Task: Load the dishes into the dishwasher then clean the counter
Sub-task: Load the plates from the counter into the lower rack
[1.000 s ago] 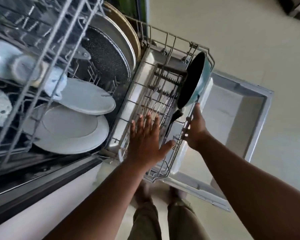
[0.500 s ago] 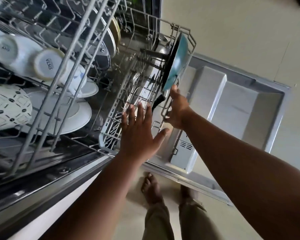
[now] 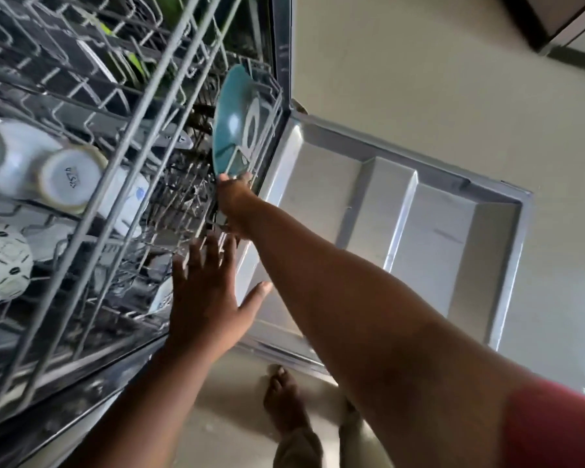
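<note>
My right hand (image 3: 233, 201) grips the lower rack (image 3: 196, 211) just under the teal pan (image 3: 232, 130); my left hand (image 3: 206, 298) hovers, fingers spread.

Right hand's (image 3: 234, 203) fingers hidden behind lower rack (image 3: 186, 211) wires; mugs (image 3: 71, 179) blurred.

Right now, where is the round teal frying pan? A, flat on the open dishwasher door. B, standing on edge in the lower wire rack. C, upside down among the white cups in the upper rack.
B: the round teal frying pan stands on edge inside the lower wire rack, with the right hand at its lower end.
</note>
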Tool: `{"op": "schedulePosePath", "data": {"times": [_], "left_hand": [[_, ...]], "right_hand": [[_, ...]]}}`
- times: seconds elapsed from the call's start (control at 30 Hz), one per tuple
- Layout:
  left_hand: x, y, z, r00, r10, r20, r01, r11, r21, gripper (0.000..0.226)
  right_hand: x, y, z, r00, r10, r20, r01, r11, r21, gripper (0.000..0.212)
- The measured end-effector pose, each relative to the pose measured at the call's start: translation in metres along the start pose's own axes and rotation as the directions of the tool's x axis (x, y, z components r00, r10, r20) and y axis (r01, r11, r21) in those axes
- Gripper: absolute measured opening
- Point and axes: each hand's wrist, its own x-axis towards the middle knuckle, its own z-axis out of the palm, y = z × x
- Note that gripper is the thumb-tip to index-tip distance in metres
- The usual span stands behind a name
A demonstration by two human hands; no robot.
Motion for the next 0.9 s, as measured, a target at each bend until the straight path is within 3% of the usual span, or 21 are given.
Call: {"op": "schedulePosePath", "data": {"times": [0.2,0.37,0.47,0.63,0.9], "left_hand": [[0.000,-0.002,-0.002,0.999,-0.049,0.023,0.048,0.999,0.025,0.096],[-0.006,0.016,0.005,0.998,-0.047,0.052,0.046,0.999,0.027,0.096],[-0.013,0.031,0.010,0.997,-0.044,0.065,0.043,0.999,0.023,0.095],[-0.032,0.060,0.019,0.995,-0.046,0.093,0.044,0.999,0.033,0.094],[-0.083,0.119,0.026,0.982,-0.015,0.190,0.020,0.999,-0.026,0.090]], "right_hand": [[-0.009,0.003,-0.017,0.995,-0.042,0.094,0.056,0.987,-0.150,0.062],[-0.038,0.008,-0.029,0.989,-0.112,0.097,0.130,0.969,-0.208,0.042],[-0.058,0.026,-0.046,0.994,-0.037,0.105,0.061,0.970,-0.235,0.042],[-0.084,0.071,-0.090,0.997,0.068,0.029,-0.056,0.951,-0.303,0.061],[-0.148,0.125,-0.199,0.991,0.099,-0.092,-0.131,0.860,-0.493,0.049]]}}
